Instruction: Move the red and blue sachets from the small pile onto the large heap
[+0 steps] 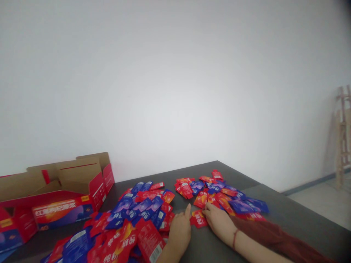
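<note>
A red packet (197, 219) lies flat on the table between the two hands, just short of the right heap (225, 201). The right hand (218, 221) has its fingers bent and drawn narrow, with the fingertips at the packet's right edge; whether they pinch it or only rest there, I cannot tell. A likely reason for touching the edge is that a thin, flat packet gives little else to get hold of. The left hand (179, 228) is on the packet's left, index finger stretched toward the far side and the others folded out of sight, so I cannot tell if it holds anything. Together the hands seem to frame the packet.

The left heap (148, 207) is the larger, red and blue packets overlapping loosely and spreading to the near edge of view. A strip of tabletop separates the heaps, probably to keep them distinct. At the far left stands a red box (64, 212), open at the top with brown card inside, close to the left heap and so perhaps within easy reach.

A red band (235, 238) circles the right wrist; dark red cloth (274, 237) lies alongside that forearm. The table (296, 213) is dark and matt, against a plain pale wall (175, 91). At the far right, a wooden frame (341, 146) stands on a light floor (309, 199).
</note>
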